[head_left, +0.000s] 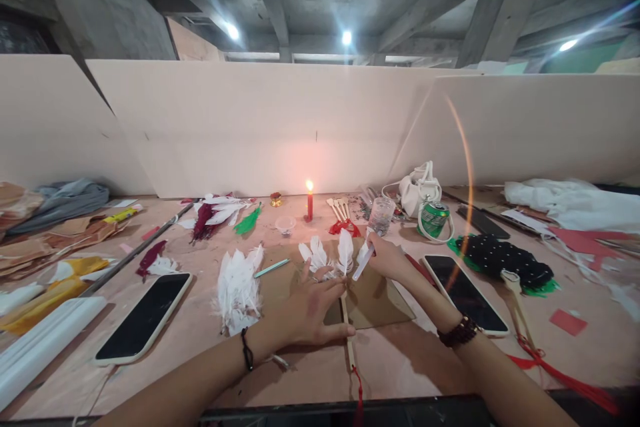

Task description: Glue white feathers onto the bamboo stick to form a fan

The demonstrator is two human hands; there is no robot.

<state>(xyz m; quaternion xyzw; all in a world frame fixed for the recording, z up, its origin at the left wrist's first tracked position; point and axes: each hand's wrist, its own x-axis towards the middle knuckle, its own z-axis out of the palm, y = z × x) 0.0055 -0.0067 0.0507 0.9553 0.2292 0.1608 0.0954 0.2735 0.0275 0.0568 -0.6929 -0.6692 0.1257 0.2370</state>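
My left hand (317, 310) lies with fingers spread over a brown board (385, 297). Its thumb rests across a slim wooden handle (345, 310), which has a red tassel (359, 390) at the near end. Several white feathers (345, 255) fan out at the handle's far end, close to my left fingertips. In my right hand (384, 255), fingers are closed around a translucent whitish glue stick (363, 265), its lower tip angled down beside the feathers. Where the feathers meet the handle is partly hidden by my left hand.
A lit red candle (309, 205) stands beyond the board. Left lie a white feather pile (239, 290), a turquoise stick (271, 268) and a phone (145, 317). Right are another phone (465, 293), a clear cup (381, 215), a green can (433, 219) and a white bag (420, 190).
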